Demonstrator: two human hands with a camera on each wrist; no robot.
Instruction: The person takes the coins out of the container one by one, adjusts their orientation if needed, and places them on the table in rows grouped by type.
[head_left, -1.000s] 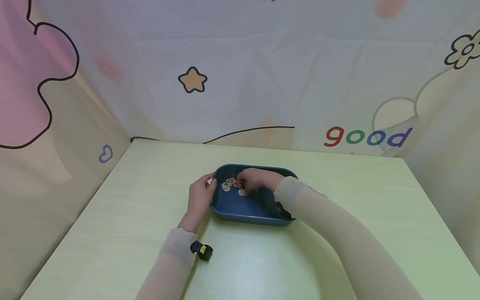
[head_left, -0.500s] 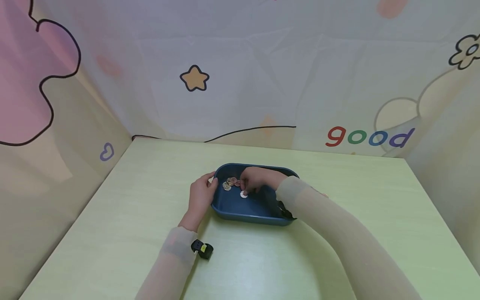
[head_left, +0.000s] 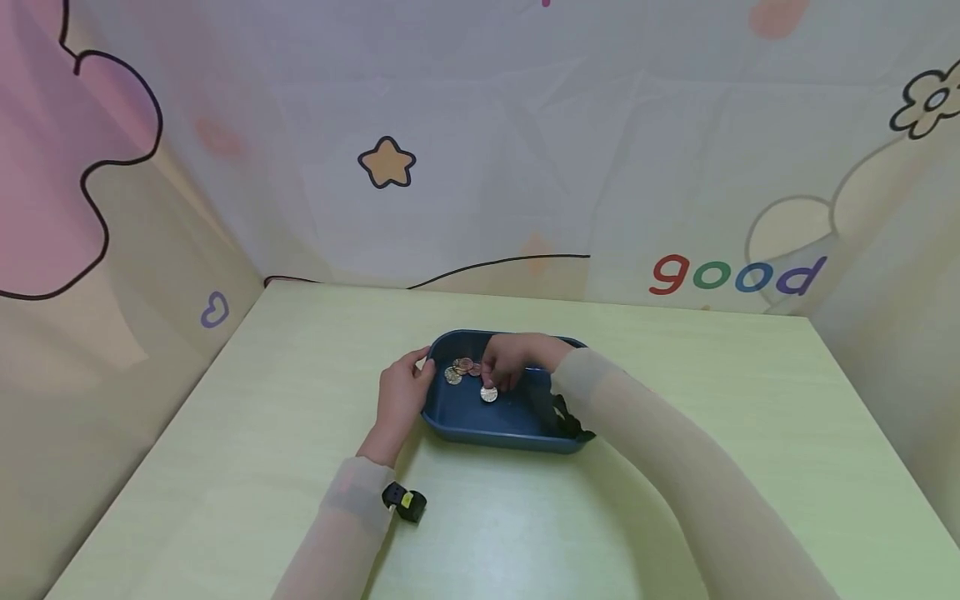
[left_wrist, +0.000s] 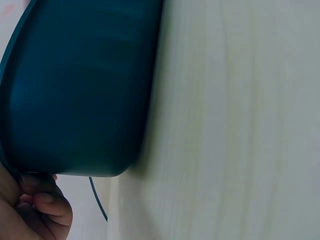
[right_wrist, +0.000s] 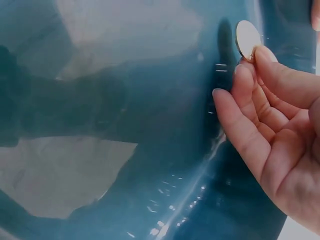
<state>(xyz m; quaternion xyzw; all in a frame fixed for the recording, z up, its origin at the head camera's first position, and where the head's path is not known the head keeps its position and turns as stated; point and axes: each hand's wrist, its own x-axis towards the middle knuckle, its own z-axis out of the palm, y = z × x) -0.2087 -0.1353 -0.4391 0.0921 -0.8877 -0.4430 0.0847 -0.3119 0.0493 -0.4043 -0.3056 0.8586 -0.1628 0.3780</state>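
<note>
A deep blue plastic tray (head_left: 465,419) sits on the table in the head view. My left hand (head_left: 402,393) grips its left end by the rim; in the left wrist view the curled fingers (left_wrist: 52,205) lie against the tray's outer wall. Inside the tray, my right hand (head_left: 516,358) pinches a shiny round coin (head_left: 489,394) between thumb and fingertips. The right wrist view shows that coin (right_wrist: 248,40) held tilted on edge, over the tray floor. Several other coins (head_left: 463,367), silver and copper coloured, lie in a cluster at the tray's back left, left of my right hand.
The pale green table (head_left: 247,467) extends around the tray on every side. A printed cloth backdrop (head_left: 480,183) rises behind its far edge. A small black wrist camera (head_left: 405,502) sticks out from the left sleeve. The right sleeve covers the tray's right end.
The pinched coin has shifted slightly toward the tray's front, away from the cluster, and shows more of its face. My left hand and the tray stay in place.
</note>
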